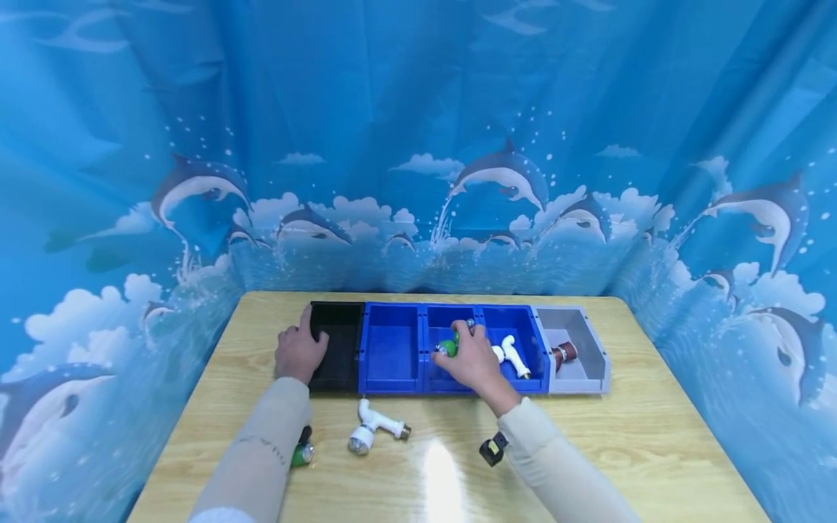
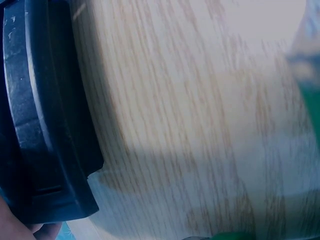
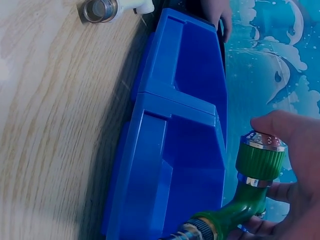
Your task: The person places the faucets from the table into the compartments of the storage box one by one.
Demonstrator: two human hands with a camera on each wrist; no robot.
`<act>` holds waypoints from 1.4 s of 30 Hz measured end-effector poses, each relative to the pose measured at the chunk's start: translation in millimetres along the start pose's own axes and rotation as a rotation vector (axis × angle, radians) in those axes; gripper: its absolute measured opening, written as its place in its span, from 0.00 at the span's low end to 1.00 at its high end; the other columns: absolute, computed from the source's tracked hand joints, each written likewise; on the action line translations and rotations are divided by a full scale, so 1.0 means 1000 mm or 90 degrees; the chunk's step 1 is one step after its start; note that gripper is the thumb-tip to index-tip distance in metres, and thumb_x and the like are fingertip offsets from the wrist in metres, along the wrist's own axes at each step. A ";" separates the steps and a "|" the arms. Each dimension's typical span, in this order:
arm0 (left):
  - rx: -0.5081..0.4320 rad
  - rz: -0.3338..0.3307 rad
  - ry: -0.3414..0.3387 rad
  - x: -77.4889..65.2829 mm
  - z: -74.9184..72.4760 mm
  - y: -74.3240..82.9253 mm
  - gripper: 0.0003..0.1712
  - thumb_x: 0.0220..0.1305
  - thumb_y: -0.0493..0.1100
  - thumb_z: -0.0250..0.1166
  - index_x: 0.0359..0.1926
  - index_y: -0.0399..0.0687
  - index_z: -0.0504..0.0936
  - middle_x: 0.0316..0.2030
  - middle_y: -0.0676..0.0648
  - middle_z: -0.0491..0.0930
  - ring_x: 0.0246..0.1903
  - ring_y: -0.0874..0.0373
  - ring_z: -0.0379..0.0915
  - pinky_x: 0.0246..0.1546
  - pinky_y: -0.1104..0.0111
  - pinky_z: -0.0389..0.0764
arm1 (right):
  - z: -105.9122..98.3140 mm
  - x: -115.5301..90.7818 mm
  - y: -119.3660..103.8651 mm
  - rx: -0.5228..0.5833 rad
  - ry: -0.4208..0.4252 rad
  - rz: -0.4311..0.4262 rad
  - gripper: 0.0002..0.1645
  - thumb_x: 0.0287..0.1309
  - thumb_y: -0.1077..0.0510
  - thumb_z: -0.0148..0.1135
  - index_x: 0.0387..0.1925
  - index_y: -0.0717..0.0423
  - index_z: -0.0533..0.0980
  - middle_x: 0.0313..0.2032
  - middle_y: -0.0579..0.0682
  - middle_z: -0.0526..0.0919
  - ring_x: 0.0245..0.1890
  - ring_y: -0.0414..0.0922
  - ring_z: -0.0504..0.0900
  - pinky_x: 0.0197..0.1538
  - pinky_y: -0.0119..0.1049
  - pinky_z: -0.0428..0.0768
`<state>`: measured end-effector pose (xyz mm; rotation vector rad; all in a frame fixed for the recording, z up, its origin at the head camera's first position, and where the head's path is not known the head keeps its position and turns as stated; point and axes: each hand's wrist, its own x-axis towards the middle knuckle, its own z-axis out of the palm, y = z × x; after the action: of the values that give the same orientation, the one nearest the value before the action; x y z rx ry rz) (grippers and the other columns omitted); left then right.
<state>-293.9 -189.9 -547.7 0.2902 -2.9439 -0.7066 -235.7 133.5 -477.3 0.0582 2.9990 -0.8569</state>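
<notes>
My right hand point(image 1: 472, 357) holds a green tap point(image 3: 255, 182) with a chrome-ringed ribbed knob over the middle blue bin point(image 1: 451, 388); the thumb lies on the knob's end. To the left, my left hand point(image 1: 299, 351) rests at the left wall of the black bin point(image 1: 335, 378), index finger pointing forward and thumb spread toward the inside. A white tap point(image 1: 378, 423) lies on the table in front of the bins. Another white tap point(image 1: 516, 357) sits in the right blue bin. Partly behind my left sleeve lies another green fitting point(image 1: 302, 455).
The bins stand in a row along the back of the wooden table point(image 1: 366, 487). Beside the middle one is the left blue bin point(image 1: 392, 356). A grey bin point(image 1: 591, 385) at the right end holds a dark red fitting point(image 1: 564, 353). A dolphin-print curtain point(image 1: 392, 145) surrounds the table.
</notes>
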 end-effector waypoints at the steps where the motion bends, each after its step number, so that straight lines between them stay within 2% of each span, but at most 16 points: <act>1: 0.001 0.002 -0.001 0.000 0.000 0.000 0.41 0.68 0.52 0.53 0.77 0.55 0.45 0.51 0.28 0.73 0.53 0.31 0.66 0.45 0.41 0.72 | 0.001 0.000 0.000 0.000 0.004 -0.003 0.44 0.48 0.37 0.70 0.63 0.49 0.67 0.54 0.63 0.67 0.35 0.51 0.73 0.26 0.40 0.69; 10: 0.005 -0.004 0.000 -0.001 0.002 0.000 0.41 0.68 0.53 0.53 0.77 0.56 0.47 0.51 0.29 0.73 0.53 0.32 0.66 0.45 0.42 0.73 | 0.007 0.005 -0.002 -0.018 0.015 -0.010 0.43 0.49 0.36 0.69 0.63 0.48 0.68 0.53 0.62 0.68 0.33 0.50 0.73 0.25 0.39 0.69; 23: 0.003 0.001 0.007 -0.001 0.001 0.000 0.41 0.68 0.53 0.54 0.77 0.55 0.48 0.50 0.29 0.74 0.51 0.33 0.67 0.44 0.42 0.74 | 0.019 0.013 -0.001 -0.044 0.024 0.003 0.44 0.48 0.38 0.67 0.65 0.47 0.66 0.54 0.62 0.67 0.39 0.53 0.72 0.25 0.40 0.68; 30: 0.000 0.006 0.021 -0.002 0.001 0.001 0.40 0.67 0.52 0.55 0.76 0.53 0.50 0.50 0.28 0.74 0.52 0.32 0.67 0.43 0.41 0.73 | 0.024 0.016 0.001 -0.068 0.029 -0.002 0.44 0.48 0.38 0.67 0.65 0.48 0.67 0.54 0.63 0.67 0.41 0.54 0.73 0.28 0.43 0.71; 42: -0.001 0.000 0.010 -0.005 -0.002 0.003 0.41 0.68 0.52 0.55 0.76 0.54 0.48 0.51 0.29 0.73 0.53 0.33 0.66 0.46 0.41 0.72 | 0.025 0.026 0.001 -0.074 0.029 0.012 0.44 0.49 0.38 0.66 0.65 0.51 0.67 0.58 0.65 0.67 0.41 0.56 0.76 0.32 0.50 0.75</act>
<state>-289.1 -187.4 -544.5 0.2935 -2.9289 -0.7030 -261.1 121.5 -500.1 0.1050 3.0794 -0.6868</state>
